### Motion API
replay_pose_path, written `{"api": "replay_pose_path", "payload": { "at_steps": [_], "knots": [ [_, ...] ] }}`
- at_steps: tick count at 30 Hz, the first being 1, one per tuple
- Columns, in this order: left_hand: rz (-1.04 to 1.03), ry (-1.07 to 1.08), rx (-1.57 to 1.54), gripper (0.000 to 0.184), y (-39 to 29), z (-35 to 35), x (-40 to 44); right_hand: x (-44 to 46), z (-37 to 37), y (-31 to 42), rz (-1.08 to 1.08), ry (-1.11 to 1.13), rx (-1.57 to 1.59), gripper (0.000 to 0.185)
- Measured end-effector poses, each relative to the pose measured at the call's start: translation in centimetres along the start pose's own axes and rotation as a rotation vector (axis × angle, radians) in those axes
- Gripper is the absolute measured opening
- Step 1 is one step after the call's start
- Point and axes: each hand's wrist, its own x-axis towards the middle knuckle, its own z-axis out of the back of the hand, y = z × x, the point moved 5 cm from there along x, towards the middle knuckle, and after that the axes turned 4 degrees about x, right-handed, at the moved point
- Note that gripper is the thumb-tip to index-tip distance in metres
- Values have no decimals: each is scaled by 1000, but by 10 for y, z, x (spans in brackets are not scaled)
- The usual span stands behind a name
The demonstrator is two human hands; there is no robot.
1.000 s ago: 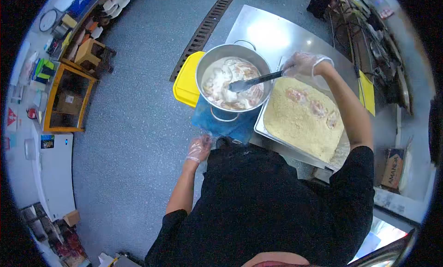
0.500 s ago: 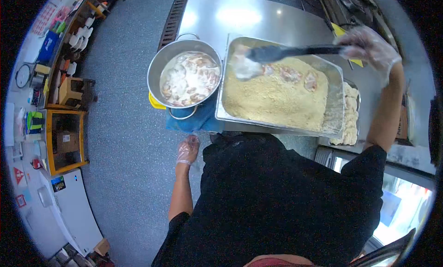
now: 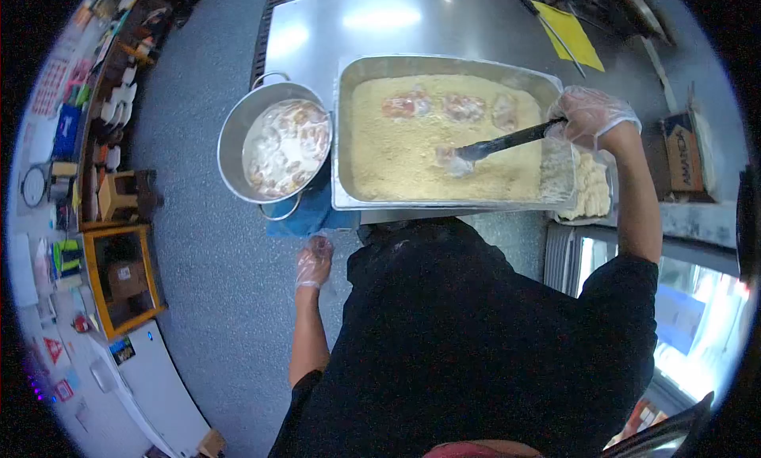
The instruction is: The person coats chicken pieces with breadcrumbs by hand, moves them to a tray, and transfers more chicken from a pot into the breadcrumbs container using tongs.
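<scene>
My right hand [image 3: 594, 116], in a clear plastic glove, grips dark tongs [image 3: 515, 139]. The tips of the tongs are at a pale, wet piece of meat [image 3: 456, 163] on the yellowish powder [image 3: 404, 165] that fills a metal tray [image 3: 342, 181]. Three more pieces lie in a row near the tray's far side. Left of the tray stands a metal pot [image 3: 231, 161] with meat in white liquid [image 3: 284, 150]. My left hand [image 3: 315, 260], also gloved, hangs below the pot over the floor, its fingers curled; what it holds, if anything, cannot be made out.
The tray rests on a steel table [image 3: 460, 22]. A smaller container of pale coated pieces [image 3: 590, 187] sits at its right. A blue cloth [image 3: 317, 214] lies below the pot. A yellow sheet [image 3: 567, 36] and a cardboard box [image 3: 686, 153] are at the right.
The tongs in my right hand have moved from the pot to the tray, with a piece of meat now at their tips. The view has shifted right. My left hand stays low.
</scene>
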Motion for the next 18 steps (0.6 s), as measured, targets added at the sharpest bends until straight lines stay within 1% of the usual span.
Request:
{"api": "replay_pose_path", "payload": {
  "at_steps": [2, 5, 6, 7, 8, 10, 12, 13, 14, 15, 16, 17, 18],
  "knots": [
    [43, 18, 62, 27, 1, -3, 0, -7, -10, -19, -1, 2, 35, 31],
    [-53, 52, 121, 29, 13, -21, 8, -19, -32, -43, -45, 62, 67, 31],
    [-67, 59, 122, 29, 6, -19, 11, -24, -37, -52, -111, 43, 36, 32],
    [-5, 75, 125, 29, -2, -13, 13, -29, -39, -60, -175, 24, 4, 33],
    [63, 93, 131, 30, -6, -9, 11, -34, -40, -63, -182, 31, 6, 33],
    [53, 114, 113, 30, -14, -4, 14, -43, -35, -71, -234, 20, 48, 37],
    [48, 135, 97, 30, -14, -5, 15, -47, -34, -60, -235, 30, 44, 38],
    [31, 106, 93, 29, -12, -6, 17, -46, -33, -55, -231, 33, 37, 39],
    [20, 76, 91, 28, -7, -7, 16, -43, -45, -53, -226, 32, 38, 39],
    [34, 61, 87, 28, 2, -14, 17, -33, -66, -53, -227, 81, 39, 37],
    [-37, 50, 107, 28, 10, -22, 19, -20, -76, -54, -211, 122, 33, 35],
    [-95, 31, 130, 28, 17, -22, 17, -22, -75, -53, -147, 19, 50, 34],
    [-41, -10, 125, 28, 21, -14, 15, -24, -71, -44, -69, -85, 68, 34]
  ]
}}
